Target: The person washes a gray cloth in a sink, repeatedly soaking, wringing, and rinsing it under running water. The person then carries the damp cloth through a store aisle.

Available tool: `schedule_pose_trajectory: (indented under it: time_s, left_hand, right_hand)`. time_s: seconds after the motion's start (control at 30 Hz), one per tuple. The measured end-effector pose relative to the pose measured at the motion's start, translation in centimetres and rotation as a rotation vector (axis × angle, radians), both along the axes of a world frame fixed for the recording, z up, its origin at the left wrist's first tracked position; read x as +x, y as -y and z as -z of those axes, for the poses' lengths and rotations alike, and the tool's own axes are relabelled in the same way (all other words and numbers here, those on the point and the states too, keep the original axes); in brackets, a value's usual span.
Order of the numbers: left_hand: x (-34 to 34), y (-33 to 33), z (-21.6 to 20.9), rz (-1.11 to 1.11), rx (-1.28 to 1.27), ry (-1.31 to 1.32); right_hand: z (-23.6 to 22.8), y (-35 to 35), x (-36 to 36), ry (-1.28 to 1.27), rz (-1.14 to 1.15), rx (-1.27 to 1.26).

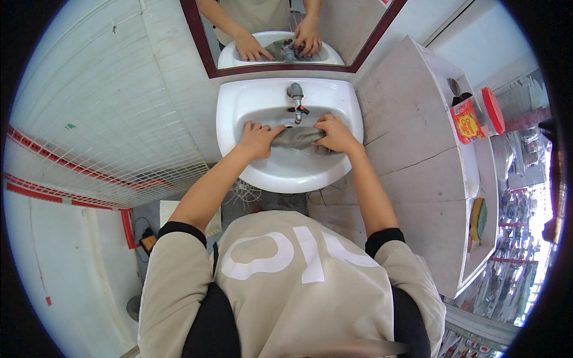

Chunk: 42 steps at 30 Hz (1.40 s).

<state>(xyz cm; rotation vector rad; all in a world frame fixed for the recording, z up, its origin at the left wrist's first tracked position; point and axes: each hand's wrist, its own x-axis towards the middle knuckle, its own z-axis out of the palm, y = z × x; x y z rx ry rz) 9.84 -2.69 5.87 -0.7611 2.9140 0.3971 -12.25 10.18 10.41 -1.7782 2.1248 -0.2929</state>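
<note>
A wet-looking grey cloth [296,138] stretches across the bowl of the white sink [286,174], below the tap. My left hand [258,141] is closed on its left end, with the thumb toward the drain side. On the right, my right hand [335,133] grips the other end, fingers bent over it, and a fold of cloth hangs below that hand. The grey metal tap [295,94] with a red-marked handle stands between and just beyond both hands. Whether water runs from it, I cannot tell.
A dark-red framed mirror [280,73] on the wall behind reflects both hands. A white shelf unit [444,119] stands at right, holding a red-lidded tub [492,111] and a yellow-green sponge [478,219]. A white wire grid [107,149] lines the left wall.
</note>
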Motion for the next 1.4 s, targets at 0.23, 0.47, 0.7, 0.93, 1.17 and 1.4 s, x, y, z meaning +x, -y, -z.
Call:
schedule_pose_trajectory:
  time_s: [0.23, 0.47, 0.7, 0.93, 1.17, 1.4]
  left_hand:
    - [-0.9, -0.6, 0.1, -0.086, 0.277, -0.384]
    - [-0.8, -1.0, 1.5, -0.169, 1.002, -0.279]
    - [-2.6, -3.5, 0.0, -0.837, 1.927, -0.379]
    - [-5.4, -4.3, 0.0, -1.001, 2.132, -0.747]
    - [-7.0, -2.9, 4.9, -1.277, 2.123, -0.963]
    - [-6.9, -2.1, 8.0, -1.259, 2.063, -1.383]
  right_hand:
    - [-1.3, -1.2, -0.1, 1.121, 0.126, -0.158]
    - [2.6, -0.9, 2.5, 1.526, 0.639, -0.590]
    - [5.7, 1.3, 5.0, 1.560, 0.935, -0.863]
    - [7.0, 2.1, 7.7, 2.042, 1.026, -0.520]
    - [6.9, 1.5, 7.4, 2.106, 0.939, -0.471]
    - [7.5, 1.5, 7.0, 1.901, 1.031, -0.652]
